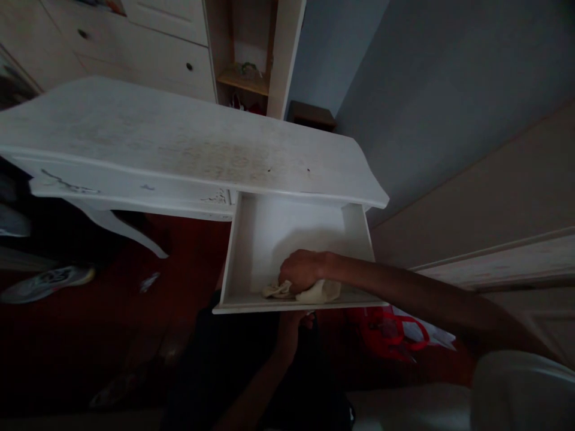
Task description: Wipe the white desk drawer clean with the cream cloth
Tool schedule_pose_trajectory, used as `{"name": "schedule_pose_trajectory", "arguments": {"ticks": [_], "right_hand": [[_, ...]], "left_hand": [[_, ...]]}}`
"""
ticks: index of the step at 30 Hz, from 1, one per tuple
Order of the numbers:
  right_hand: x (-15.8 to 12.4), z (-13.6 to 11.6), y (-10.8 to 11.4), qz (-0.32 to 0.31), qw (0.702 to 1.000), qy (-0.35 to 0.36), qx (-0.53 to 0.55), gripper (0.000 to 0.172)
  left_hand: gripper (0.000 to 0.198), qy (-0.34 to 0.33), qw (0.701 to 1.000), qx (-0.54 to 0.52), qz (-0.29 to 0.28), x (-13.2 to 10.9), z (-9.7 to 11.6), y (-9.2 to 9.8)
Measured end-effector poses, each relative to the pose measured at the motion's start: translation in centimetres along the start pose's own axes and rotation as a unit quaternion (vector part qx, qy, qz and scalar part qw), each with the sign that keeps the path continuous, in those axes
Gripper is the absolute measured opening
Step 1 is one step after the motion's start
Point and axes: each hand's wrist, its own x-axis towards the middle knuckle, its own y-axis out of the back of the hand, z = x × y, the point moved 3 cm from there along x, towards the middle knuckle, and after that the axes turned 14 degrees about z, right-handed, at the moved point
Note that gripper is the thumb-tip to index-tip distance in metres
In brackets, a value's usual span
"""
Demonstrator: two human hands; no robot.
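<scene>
My right hand (pixel 302 268) is closed on a cream cloth (pixel 321 291), pressed down inside the pulled-out drawer (pixel 227 263) close to its front panel. Part of the cloth spreads out on both sides of the fingers. Below the front edge of that drawer is my left hand (pixel 294 326), over my dark clothing. Shadow and the drawer front hide most of its fingers, so its grip is unclear. The drawer belongs to a white desk (pixel 314 149) whose top carries dark smudges and worn patches.
A red bag (pixel 381 335) with white paper lies on the floor right of the drawer. One shoe (pixel 49 284) sits at left near a curved desk leg (pixel 121 230). Behind the desk stand white cabinets (pixel 148 42) and an open cupboard (pixel 247 81). A grey wall (pixel 449 120) bounds the right.
</scene>
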Motion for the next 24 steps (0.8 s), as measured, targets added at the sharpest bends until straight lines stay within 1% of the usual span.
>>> {"name": "schedule_pose_trajectory", "arguments": {"ticks": [3,5,7,9,11,12,15,17,18,19,21,24], "right_hand": [[3.0,-2.2,1.2,0.084,0.995,0.045,0.008,0.031],[4.5,-3.2,1.6,0.141,0.988,0.062,0.014,0.031],[5.3,-3.6,1.7,0.174,0.982,0.067,0.019,0.032],[5.3,-3.5,1.6,0.189,0.98,0.058,0.032,0.032],[4.7,-2.7,1.5,0.217,0.975,0.018,0.045,0.036],[4.3,-2.1,1.6,0.239,0.97,-0.016,0.046,0.039],[3.1,-0.1,2.3,0.312,0.938,-0.147,0.02,0.052],[2.4,1.1,2.8,0.336,0.917,-0.216,-0.007,0.059],[2.3,1.4,2.9,0.336,0.913,-0.232,-0.021,0.06],[2.3,1.4,2.9,0.33,0.914,-0.233,-0.034,0.061],[2.6,0.7,2.6,0.31,0.93,-0.19,-0.059,0.056],[3.4,-1.9,1.4,0.29,0.952,-0.045,-0.083,0.043]], "left_hand": [[0.025,0.003,1.0,0.001,0.011,0.1,-0.4,0.3],[0.023,0.003,1.0,0.006,0.014,0.1,-0.5,0.4],[0.022,-0.001,1.0,0.011,0.004,0.1,-0.5,0.5],[0.022,-0.002,1.0,0.015,-0.004,-0.1,-0.2,0.4],[0.023,0.003,1.0,0.018,-0.014,-0.2,0.1,0.3],[0.023,0.004,1.0,0.019,-0.016,-0.2,0.2,0.3],[0.024,-0.001,1.0,0.02,-0.023,-0.3,0.4,0.1],[0.024,-0.005,0.999,0.023,-0.026,-0.4,0.4,0.1],[0.024,-0.005,0.999,0.024,-0.027,-0.4,0.4,0.1],[0.024,-0.004,0.999,0.024,-0.026,-0.4,0.4,0.1],[0.025,-0.003,1.0,0.022,-0.021,-0.4,0.4,0.1],[0.027,0.003,1.0,0.02,-0.013,-0.4,0.3,0.1]]}}
